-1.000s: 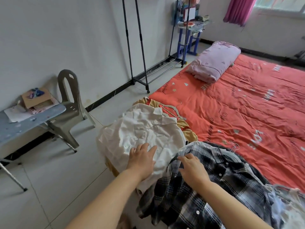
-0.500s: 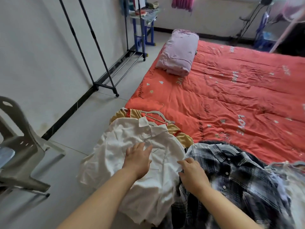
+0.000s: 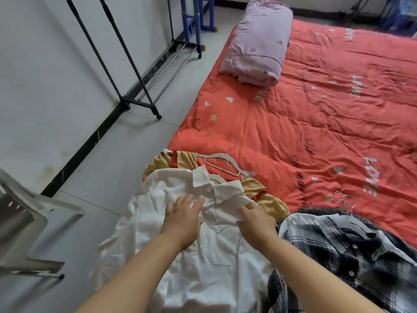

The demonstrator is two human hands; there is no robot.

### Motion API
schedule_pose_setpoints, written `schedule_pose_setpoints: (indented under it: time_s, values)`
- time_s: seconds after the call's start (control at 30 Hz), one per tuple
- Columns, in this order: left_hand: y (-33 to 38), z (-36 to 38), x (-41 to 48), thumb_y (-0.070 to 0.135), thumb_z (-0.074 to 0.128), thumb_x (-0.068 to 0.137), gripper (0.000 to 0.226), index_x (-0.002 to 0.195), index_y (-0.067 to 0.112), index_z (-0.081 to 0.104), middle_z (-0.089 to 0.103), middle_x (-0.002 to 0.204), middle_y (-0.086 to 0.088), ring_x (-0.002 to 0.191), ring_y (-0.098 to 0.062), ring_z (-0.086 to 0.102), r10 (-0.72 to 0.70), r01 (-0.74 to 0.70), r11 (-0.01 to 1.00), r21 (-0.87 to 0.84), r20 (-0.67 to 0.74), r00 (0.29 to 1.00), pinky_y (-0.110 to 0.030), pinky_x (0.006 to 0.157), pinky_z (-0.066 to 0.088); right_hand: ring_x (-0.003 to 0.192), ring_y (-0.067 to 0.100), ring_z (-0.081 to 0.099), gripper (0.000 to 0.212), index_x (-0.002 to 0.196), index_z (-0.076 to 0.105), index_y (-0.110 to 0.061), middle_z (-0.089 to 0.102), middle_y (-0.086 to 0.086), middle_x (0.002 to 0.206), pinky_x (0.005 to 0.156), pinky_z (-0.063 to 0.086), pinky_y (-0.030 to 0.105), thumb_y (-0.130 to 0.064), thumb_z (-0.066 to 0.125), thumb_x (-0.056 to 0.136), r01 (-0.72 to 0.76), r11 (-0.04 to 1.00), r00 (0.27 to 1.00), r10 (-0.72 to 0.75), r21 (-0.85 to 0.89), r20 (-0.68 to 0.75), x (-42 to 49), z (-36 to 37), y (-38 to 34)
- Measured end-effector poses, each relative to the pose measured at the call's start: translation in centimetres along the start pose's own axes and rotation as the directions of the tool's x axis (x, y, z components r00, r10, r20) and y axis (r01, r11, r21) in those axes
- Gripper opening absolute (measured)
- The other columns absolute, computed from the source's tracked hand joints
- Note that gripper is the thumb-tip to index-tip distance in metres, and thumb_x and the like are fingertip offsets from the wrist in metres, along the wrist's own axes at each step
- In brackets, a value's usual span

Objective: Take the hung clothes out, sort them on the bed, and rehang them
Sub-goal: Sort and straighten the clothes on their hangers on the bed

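Note:
A white shirt (image 3: 158, 227) lies over the near corner of the bed with the red quilt (image 3: 316, 132), its collar up and its body hanging off the edge. My left hand (image 3: 181, 220) rests flat on its chest, fingers straight. My right hand (image 3: 255, 220) lies on the shirt just right of the button line, below the collar, fingers extended. A yellow and red garment (image 3: 269, 199) with white hangers (image 3: 222, 164) lies under the white shirt. A black and white plaid shirt (image 3: 338, 256) on a hanger lies to the right.
An empty black clothes rack (image 3: 140, 82) stands along the left wall. A grey plastic chair (image 3: 27, 224) stands on the floor at the left. A folded lilac quilt (image 3: 257, 41) lies at the head of the bed. A blue stand (image 3: 203, 14) is behind the rack.
My view has swung right and down toward the bed. My right hand has moved off the plaid shirt's edge onto the white shirt near the collar. My left hand stays on the shirt's chest.

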State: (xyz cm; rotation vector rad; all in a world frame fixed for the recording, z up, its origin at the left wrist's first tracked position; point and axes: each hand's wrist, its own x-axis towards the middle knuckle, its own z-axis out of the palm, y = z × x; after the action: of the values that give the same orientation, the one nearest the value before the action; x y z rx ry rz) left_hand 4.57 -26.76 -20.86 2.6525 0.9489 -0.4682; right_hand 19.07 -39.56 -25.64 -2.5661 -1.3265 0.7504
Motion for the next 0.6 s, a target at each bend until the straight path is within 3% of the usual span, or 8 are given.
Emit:
schedule_pose_setpoints:
  time_s: [0.2, 0.33, 0.43, 0.6]
  values:
    - [-1.6, 3.0, 7.3, 0.034, 0.043, 0.096, 0.056, 0.146, 0.031, 0.017, 0.024, 0.147, 0.003, 0.135, -0.018, 0.020, 0.046, -0.046, 0.998, -0.034, -0.003, 0.999, -0.035, 0.109, 0.015, 0.110, 0.031, 0.050, 0.044, 0.132, 0.050, -0.016, 0.053, 0.008, 0.122, 0.090, 0.043, 0.037, -0.010, 0.051, 0.089, 0.003, 0.998, 0.992, 0.004, 0.061, -0.126, 8.4, 1.9, 0.5]
    - [-2.5, 5.3, 11.6, 0.033, 0.045, 0.095, 0.053, 0.142, 0.031, 0.021, 0.026, 0.144, 0.003, 0.134, -0.017, 0.022, 0.060, -0.061, 0.996, -0.069, -0.016, 0.998, -0.033, 0.107, 0.018, 0.112, 0.034, 0.049, 0.045, 0.132, 0.051, -0.015, 0.055, 0.010, 0.122, 0.093, 0.041, 0.041, -0.010, 0.053, 0.088, 0.010, 0.997, 0.981, 0.005, 0.077, -0.192, 13.6, 3.9, 0.6]
    - [-3.4, 6.7, 14.5, 0.037, 0.044, 0.095, 0.060, 0.147, 0.029, 0.014, 0.018, 0.151, 0.000, 0.138, -0.018, 0.016, 0.053, -0.054, 0.997, -0.054, -0.017, 0.998, -0.035, 0.108, 0.017, 0.119, 0.031, 0.044, 0.038, 0.131, 0.051, -0.014, 0.054, 0.009, 0.127, 0.097, 0.035, 0.039, -0.017, 0.049, 0.093, -0.033, 0.998, 0.982, 0.044, 0.061, -0.185, 16.9, 5.7, 0.9]
    - [-4.8, 8.3, 17.4, 0.037, 0.042, 0.096, 0.066, 0.149, 0.028, 0.003, 0.005, 0.155, -0.002, 0.142, -0.019, 0.005, 0.041, -0.042, 0.998, -0.038, -0.020, 0.999, -0.035, 0.111, 0.013, 0.109, 0.029, 0.051, 0.024, 0.110, 0.058, -0.015, 0.059, 0.007, 0.113, 0.087, 0.035, 0.037, -0.015, 0.039, 0.095, -0.168, 0.982, 0.966, 0.147, -0.083, -0.213, 19.7, 9.2, 1.1]
